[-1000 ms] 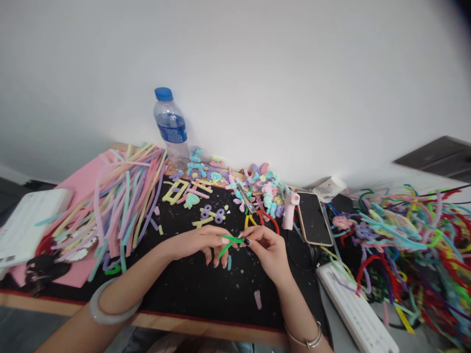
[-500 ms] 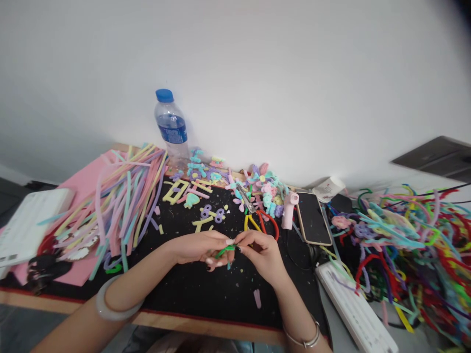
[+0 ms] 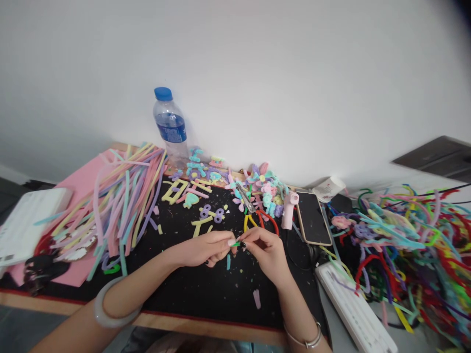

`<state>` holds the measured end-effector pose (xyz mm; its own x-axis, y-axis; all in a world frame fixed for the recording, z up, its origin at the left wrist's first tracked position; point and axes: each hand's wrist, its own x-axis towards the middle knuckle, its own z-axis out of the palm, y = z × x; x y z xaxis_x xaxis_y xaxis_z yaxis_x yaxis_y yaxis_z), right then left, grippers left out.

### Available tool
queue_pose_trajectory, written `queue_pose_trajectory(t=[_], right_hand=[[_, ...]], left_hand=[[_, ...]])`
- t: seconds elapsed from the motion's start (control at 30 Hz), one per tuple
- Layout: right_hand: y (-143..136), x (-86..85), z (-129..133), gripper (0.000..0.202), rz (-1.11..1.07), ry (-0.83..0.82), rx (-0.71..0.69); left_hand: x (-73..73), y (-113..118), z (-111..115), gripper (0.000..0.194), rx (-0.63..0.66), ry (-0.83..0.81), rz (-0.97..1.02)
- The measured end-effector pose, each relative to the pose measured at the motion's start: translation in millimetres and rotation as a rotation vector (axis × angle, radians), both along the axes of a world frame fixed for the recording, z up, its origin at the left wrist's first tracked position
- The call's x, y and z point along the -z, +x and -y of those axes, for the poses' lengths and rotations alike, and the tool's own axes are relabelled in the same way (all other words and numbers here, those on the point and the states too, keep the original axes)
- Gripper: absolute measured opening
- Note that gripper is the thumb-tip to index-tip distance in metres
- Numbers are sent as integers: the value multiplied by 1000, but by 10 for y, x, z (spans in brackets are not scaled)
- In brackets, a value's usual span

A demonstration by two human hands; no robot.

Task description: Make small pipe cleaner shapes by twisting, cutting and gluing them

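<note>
Over the black mat (image 3: 198, 299), my left hand (image 3: 211, 247) is closed, its thumb and fingers pinching a short green pipe cleaner (image 3: 237, 244). At the other end of that piece, my right hand (image 3: 265, 252) pinches too, so the two sets of fingertips almost meet. Most of the green piece is hidden by the fingers. A small teal scrap (image 3: 228, 262) lies on the mat just below my left fingertips. Behind my right hand rest pliers (image 3: 259, 218) with red and yellow handles, partly covered by the hand.
Long pastel pipe cleaners (image 3: 128, 196) are heaped at left near a water bottle (image 3: 170, 127). Finished fuzzy shapes (image 3: 267, 189) line the wall. A pink glue-gun-like device (image 3: 290, 211), a phone (image 3: 314, 218) and a white power strip (image 3: 355, 306) stand right, beside a tangled pile (image 3: 412, 245).
My left fingers have curled from a more open palm into a closed grip. Less of the green pipe cleaner shows, and both hands remain at nearly the same place.
</note>
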<state>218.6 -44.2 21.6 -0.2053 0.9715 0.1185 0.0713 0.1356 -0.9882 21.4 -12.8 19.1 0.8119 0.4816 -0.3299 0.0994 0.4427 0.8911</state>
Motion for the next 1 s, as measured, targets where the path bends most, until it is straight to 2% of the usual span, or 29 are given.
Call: queue_pose_trajectory(t=[0.07, 0.33, 0.53, 0.77, 1.0], right_hand=[[9, 9, 3, 11, -3, -2, 15], [5, -2, -9, 13, -97, -42, 76], [5, -17, -17, 14, -132, -56, 87], [0, -50, 1, 12, -146, -67, 94], [-3, -34, -6, 14, -118, -74, 111]], left_hand=[[-7, 12, 6, 35, -34, 82, -24], [11, 32, -55, 29, -69, 234, -31], [7, 27, -70, 29, -79, 210, -48], [33, 15, -72, 30, -58, 77, -22], [-7, 19, -87, 29, -59, 145, -68]])
